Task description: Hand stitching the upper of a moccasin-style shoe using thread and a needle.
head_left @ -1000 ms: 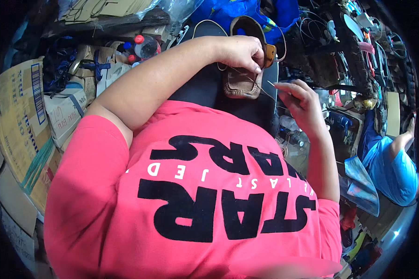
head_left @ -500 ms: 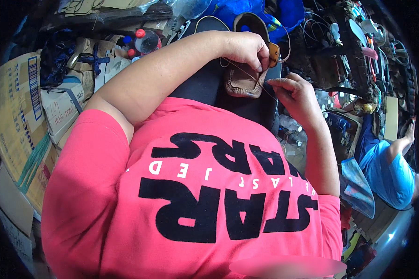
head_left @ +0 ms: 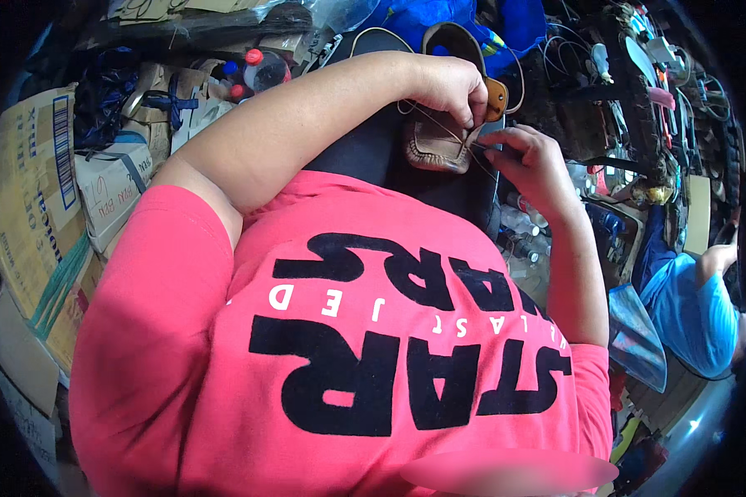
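Note:
On my dark-clad lap lies a brown leather moccasin (head_left: pixel 438 156), its toe towards me and puckered stitches along the toe seam. My left hand (head_left: pixel 456 89) reaches over it, thumb and fingers pinching the leather at the shoe's side. A thin thread (head_left: pixel 442 126) runs across the vamp to that spot. At the same edge, my right hand (head_left: pixel 529 161) is closed, fingertips together on the thread; whether a needle is there too is too small to tell. A tan leather tab (head_left: pixel 496 98) with a hole stands out beside my left hand, next to a looping pale lace (head_left: pixel 519 79).
Cardboard boxes (head_left: pixel 37 190) are stacked at left, with a red-capped bottle (head_left: pixel 265 70) nearer my lap. Beyond the shoe lies a blue bag (head_left: pixel 518 33). Clear bottles (head_left: pixel 526 236) lie by my right forearm. Cluttered shelves and a person in blue (head_left: pixel 692 311) are at right.
My right hand has come slightly down and right, still at the shoe's edge. My left hand keeps its pinch. The shoe and both arms have shifted a little to the right in view.

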The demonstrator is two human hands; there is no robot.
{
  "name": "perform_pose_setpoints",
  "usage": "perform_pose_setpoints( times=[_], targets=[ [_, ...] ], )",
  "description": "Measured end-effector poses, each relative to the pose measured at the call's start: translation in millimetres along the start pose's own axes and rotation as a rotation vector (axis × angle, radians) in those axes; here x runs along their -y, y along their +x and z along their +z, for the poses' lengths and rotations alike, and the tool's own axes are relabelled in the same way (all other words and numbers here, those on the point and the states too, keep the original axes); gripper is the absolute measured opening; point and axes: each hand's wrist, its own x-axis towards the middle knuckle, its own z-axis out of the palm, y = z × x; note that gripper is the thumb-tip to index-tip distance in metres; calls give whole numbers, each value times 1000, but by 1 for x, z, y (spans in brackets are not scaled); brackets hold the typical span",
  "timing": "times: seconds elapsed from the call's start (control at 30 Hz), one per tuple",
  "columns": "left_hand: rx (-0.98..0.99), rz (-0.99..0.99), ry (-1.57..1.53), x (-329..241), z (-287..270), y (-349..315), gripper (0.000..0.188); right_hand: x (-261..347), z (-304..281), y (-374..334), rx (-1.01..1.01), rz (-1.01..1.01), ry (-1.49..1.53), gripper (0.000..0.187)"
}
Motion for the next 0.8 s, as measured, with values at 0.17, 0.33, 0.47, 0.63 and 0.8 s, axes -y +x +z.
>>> perform_pose_setpoints(
  times=[0.17,0.33,0.47,0.63,0.8],
  targets=[
    [19,-1,4,2,1,3,18,-17,8,6,-19,-44,123,22],
    [54,72,42,7,1,2,21,-43,10,5,61,12,373,22],
    [24,86,87,9,3,3,23,-50,14,8,73,-7,470,23],
    [26,62,51,7,2,2,24,-50,11,8,105,78,524,22],
    [-4,13,90,-1,7,-1,22,-34,22,10,13,-50,330,17]
  ],
)
